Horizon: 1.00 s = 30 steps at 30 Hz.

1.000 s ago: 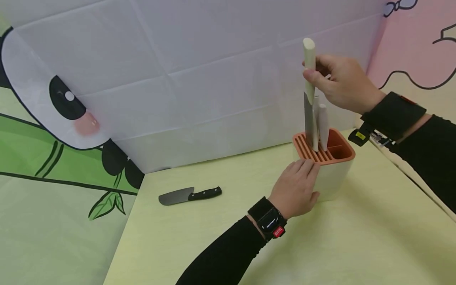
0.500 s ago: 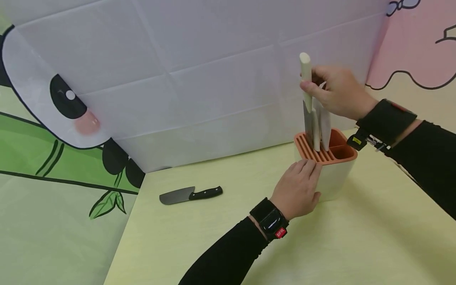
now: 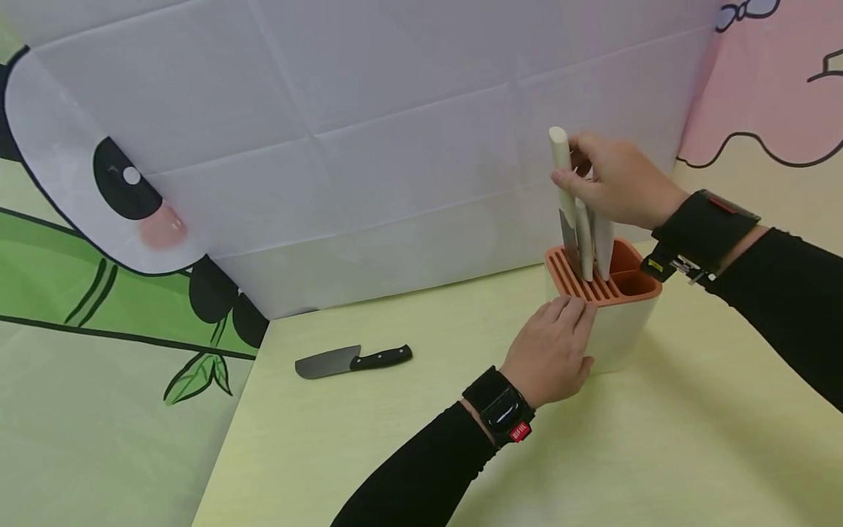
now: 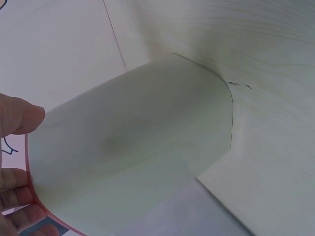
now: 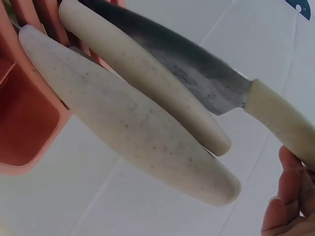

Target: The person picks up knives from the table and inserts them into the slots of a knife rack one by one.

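Note:
My right hand [image 3: 615, 179] pinches the cream handle of a kitchen knife [image 3: 560, 154] between thumb and fingers. The knife stands nearly upright, its blade pointing down into a slot of the knife holder [image 3: 615, 333]. That holder has a white body and an orange slotted top. Beside the blade, two other pale handles [image 5: 133, 123] [image 5: 147, 73] rise from the slots. The left hand [image 3: 549, 355] rests against the holder's front wall, fingertips at the orange rim, thumb lower on the side. In the left wrist view its thumb [image 4: 22, 115] and fingers lie spread along the rim end.
A cleaver-like knife with a black handle [image 3: 382, 358] lies flat on the pale yellow table [image 3: 316, 446], left of the holder. Orange open compartments [image 3: 634, 282] take up the holder's right part. A printed white wall sheet [image 3: 395, 161] stands close behind.
My right hand has moved down with the cream-handled knife, whose blade has sunk deeper into the slot; the handle leans slightly more left. The left hand stays at the holder.

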Tool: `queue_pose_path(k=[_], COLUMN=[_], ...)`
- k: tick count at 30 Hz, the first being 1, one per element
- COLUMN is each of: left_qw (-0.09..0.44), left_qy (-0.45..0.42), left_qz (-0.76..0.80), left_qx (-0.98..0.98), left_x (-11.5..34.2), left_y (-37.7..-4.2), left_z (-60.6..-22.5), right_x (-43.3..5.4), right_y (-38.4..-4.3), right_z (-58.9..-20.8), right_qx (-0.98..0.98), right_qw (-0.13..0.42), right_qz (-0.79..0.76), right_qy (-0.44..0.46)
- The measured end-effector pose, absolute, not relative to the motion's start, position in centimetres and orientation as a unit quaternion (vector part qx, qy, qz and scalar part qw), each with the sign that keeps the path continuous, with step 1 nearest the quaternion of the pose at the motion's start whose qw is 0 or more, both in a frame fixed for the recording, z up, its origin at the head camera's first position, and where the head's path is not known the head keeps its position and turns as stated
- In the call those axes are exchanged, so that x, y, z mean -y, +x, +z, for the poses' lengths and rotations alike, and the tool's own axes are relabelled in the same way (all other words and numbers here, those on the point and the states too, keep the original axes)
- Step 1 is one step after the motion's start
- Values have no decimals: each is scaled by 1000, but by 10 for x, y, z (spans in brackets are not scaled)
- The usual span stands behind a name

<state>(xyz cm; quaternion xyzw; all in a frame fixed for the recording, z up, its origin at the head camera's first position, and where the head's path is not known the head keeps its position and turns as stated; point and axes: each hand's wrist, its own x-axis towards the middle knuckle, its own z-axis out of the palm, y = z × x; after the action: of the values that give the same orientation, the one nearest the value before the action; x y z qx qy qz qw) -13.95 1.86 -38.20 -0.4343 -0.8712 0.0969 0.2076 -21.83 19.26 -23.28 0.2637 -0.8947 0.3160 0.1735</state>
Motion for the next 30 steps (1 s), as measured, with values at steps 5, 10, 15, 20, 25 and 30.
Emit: queue_pose_path(k=[5, 10, 15, 20, 25, 30], left_qw=[207, 207, 212, 213, 211, 209], left_qy=[-435, -436, -436, -436, -436, -436], left_qz=[97, 92, 92, 100, 101, 103], left_qx=[871, 871, 870, 869, 869, 869], left_x=[-18, -18, -17, -17, -18, -18], left_y=[-139, -139, -139, -139, -139, -138], left_z=[-381, -381, -381, -381, -382, -382], right_x=[-193, -194, -194, -193, -192, -192], right_y=[-220, -222, -222, -221, -219, -217], right_z=[-235, -236, -238, -242, -245, -249], right_qx=[896, 899, 907, 914, 916, 915], right_qw=[167, 158, 157, 163, 158, 170], right_qz=[311, 300, 266, 232, 217, 201], right_qy=[269, 277, 285, 292, 297, 306])
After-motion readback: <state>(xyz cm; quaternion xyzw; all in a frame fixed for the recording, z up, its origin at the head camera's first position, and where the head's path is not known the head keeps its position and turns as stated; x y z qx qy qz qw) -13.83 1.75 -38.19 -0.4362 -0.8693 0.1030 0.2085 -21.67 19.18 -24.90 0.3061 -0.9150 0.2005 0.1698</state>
